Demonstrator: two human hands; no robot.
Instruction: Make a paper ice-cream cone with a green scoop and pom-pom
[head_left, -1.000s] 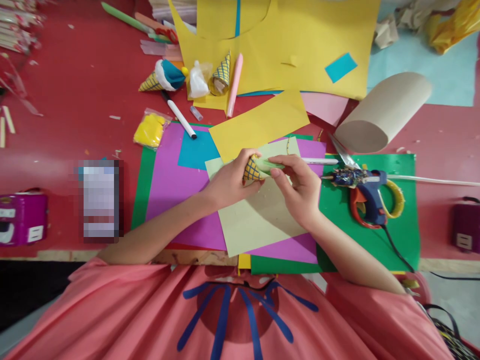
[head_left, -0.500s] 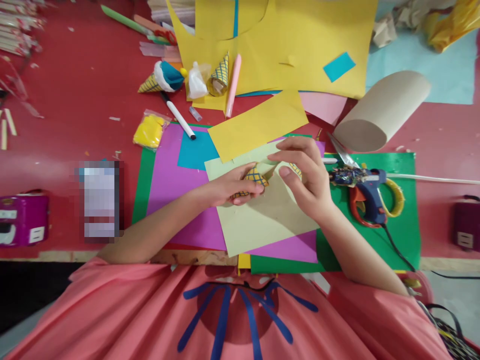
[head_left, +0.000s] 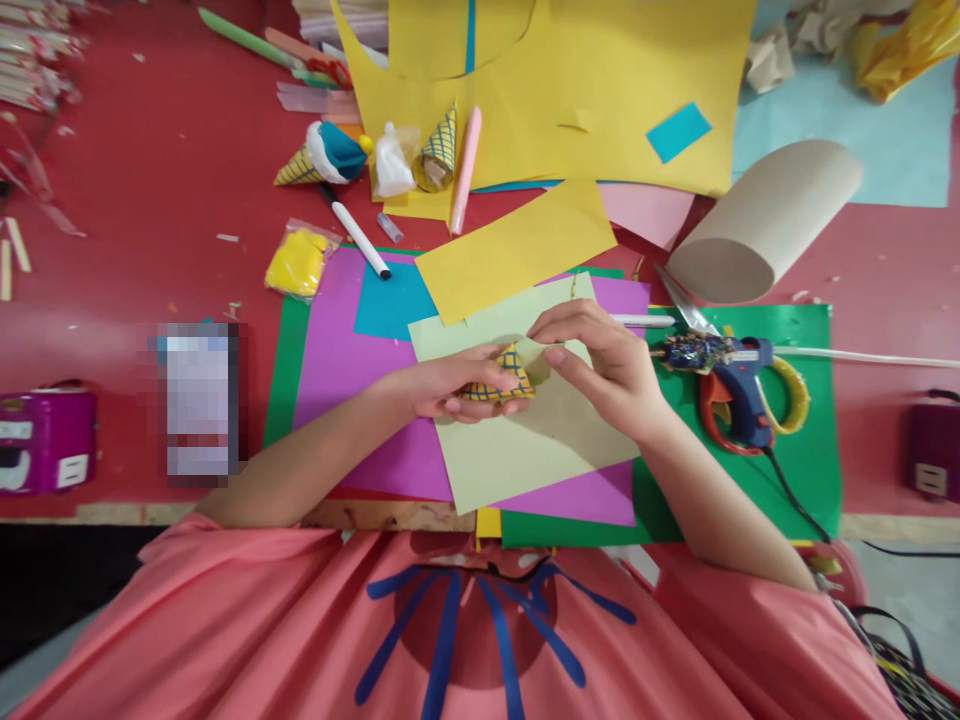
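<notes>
My left hand [head_left: 461, 385] is closed around a small yellow paper cone [head_left: 514, 375] with a blue criss-cross pattern. At the cone's right side, the thumb and fingers of my right hand [head_left: 592, 360] pinch its pale, unpatterned paper edge [head_left: 534, 352]. Both hands are above a pale green sheet [head_left: 525, 450], which lies over a purple sheet [head_left: 360, 400]. A thin patterned paper strip [head_left: 574, 286] shows just beyond my right hand. Close to the right hand's outer side lies a pen [head_left: 645, 321].
A glue gun [head_left: 739, 385] with a cord, a tape roll [head_left: 795, 395] and scissors [head_left: 686, 305] lie at right, below a cardboard tube [head_left: 765, 220]. Beyond are a finished-looking cone [head_left: 322, 155], another patterned cone [head_left: 441, 145], a marker [head_left: 360, 240] and yellow sheets [head_left: 637, 60]. A phone [head_left: 199, 405] lies left.
My right hand has moved slightly left and down, and its fingers have closed on the pale edge. The cone in my left hand has turned, showing more of its patterned side.
</notes>
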